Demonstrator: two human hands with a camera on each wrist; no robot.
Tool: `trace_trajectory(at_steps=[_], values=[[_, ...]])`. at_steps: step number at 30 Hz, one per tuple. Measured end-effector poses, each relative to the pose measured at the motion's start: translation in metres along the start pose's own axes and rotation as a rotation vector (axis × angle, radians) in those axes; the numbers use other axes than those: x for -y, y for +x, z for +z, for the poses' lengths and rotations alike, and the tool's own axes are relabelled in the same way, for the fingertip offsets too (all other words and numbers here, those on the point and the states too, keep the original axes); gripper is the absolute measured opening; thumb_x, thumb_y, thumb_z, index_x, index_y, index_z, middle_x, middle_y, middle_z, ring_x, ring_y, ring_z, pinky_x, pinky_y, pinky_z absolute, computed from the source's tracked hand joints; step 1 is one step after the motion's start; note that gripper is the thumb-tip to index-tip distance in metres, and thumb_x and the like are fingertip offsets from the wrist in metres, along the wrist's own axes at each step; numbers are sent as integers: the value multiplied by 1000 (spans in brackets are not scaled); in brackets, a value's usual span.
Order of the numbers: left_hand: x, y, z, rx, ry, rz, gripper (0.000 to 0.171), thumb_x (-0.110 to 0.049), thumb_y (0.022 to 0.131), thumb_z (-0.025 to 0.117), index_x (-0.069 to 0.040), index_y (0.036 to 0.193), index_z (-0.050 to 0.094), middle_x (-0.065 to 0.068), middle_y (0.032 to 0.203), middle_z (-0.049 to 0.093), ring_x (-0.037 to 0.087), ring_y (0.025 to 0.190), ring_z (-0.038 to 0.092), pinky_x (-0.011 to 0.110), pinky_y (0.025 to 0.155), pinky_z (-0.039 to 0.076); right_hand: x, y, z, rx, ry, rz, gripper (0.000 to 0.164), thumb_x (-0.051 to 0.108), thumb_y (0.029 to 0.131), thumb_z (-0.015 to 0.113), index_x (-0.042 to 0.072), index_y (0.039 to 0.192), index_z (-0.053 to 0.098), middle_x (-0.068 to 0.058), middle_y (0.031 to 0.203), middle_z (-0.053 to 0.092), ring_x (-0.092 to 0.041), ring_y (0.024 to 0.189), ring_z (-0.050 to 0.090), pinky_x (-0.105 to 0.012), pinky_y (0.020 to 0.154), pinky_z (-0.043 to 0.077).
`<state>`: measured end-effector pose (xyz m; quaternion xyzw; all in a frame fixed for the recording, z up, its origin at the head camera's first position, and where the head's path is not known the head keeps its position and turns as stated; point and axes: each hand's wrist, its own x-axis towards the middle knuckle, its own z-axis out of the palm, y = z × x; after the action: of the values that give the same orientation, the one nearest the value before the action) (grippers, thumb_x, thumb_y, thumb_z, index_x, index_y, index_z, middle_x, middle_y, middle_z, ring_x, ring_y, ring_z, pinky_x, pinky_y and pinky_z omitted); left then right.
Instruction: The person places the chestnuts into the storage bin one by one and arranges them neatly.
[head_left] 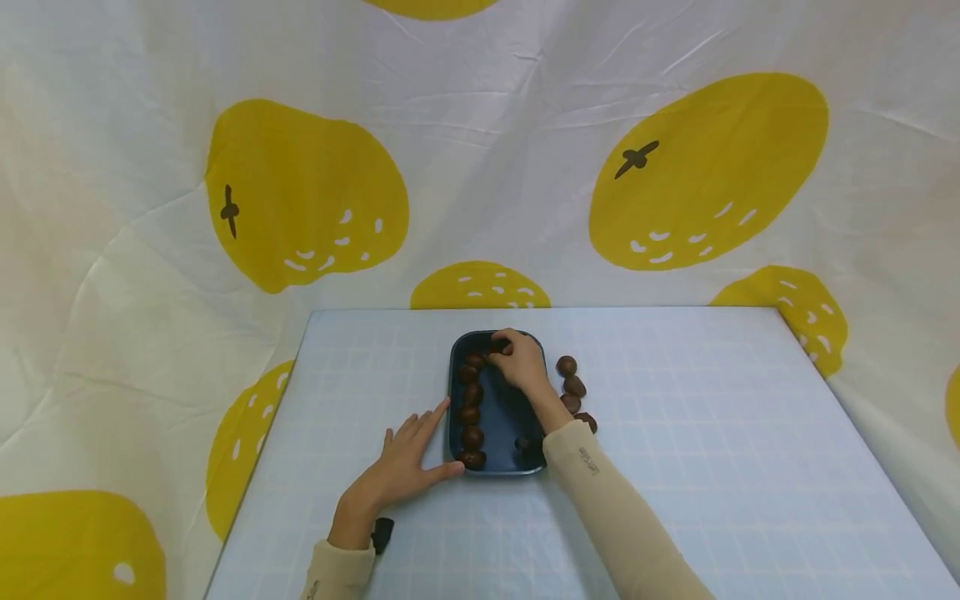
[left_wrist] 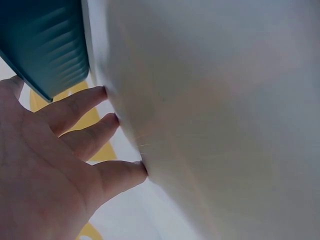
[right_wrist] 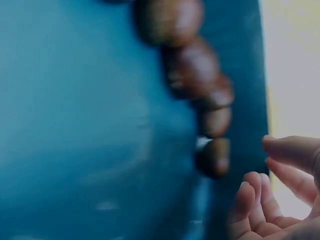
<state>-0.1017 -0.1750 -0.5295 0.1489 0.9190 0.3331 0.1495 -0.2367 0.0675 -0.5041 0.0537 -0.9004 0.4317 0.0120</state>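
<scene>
A dark blue tray [head_left: 504, 417] lies on the table, with a column of brown chestnuts [head_left: 472, 415] along its left side. At the tray's far end my right hand [head_left: 521, 362] pinches a chestnut [head_left: 500, 344] between thumb and fingertips in the head view. The right wrist view shows the curled right hand [right_wrist: 280, 195] near the tray wall, past the blurred chestnuts [right_wrist: 197, 67]; the pinched one cannot be made out there. My left hand [head_left: 405, 462] is spread at the tray's left side, its index fingertip and thumb at the rim. Its other fingers [left_wrist: 80, 107] rest on the table.
Several loose chestnuts [head_left: 574, 386] lie in a line just right of the tray, partly behind the right forearm. The table [head_left: 712, 400] has a pale checked cover. Behind it hangs a white cloth [head_left: 495, 192] with yellow fruit prints.
</scene>
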Motion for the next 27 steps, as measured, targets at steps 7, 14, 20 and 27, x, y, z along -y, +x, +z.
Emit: trace_trajectory(at_steps=[7, 14, 20, 27], values=[[0, -2, -2, 10, -4, 0, 98, -76, 82, 62, -50, 158, 5, 8, 164, 20, 39, 150, 11, 73, 109, -1, 27, -5, -30, 17, 137, -17, 32, 18, 95, 71, 16, 127, 67, -9, 96, 63, -28, 86, 59, -45, 79, 50], [-1, -1, -1, 4, -10, 7, 97, -75, 82, 62, -51, 157, 5, 7, 164, 21, 39, 150, 12, 73, 109, -1, 39, -16, -62, 16, 284, -37, 36, 26, 96, 71, 17, 130, 66, -10, 99, 64, -27, 78, 63, -42, 66, 53], [-1, -1, -2, -2, -4, 16, 97, -74, 83, 62, -49, 158, 6, 4, 164, 21, 39, 149, 12, 73, 109, -1, 28, -25, -83, -13, 387, -62, 37, 29, 95, 71, 16, 130, 67, -11, 99, 63, -30, 75, 63, -35, 63, 54], [1, -1, -1, 1, -11, 18, 98, -75, 82, 62, -48, 159, 6, -2, 165, 19, 38, 150, 12, 73, 109, -1, -5, -27, -107, -36, 429, -89, 39, 25, 96, 72, 9, 130, 65, -16, 99, 62, -24, 73, 60, -26, 61, 50]])
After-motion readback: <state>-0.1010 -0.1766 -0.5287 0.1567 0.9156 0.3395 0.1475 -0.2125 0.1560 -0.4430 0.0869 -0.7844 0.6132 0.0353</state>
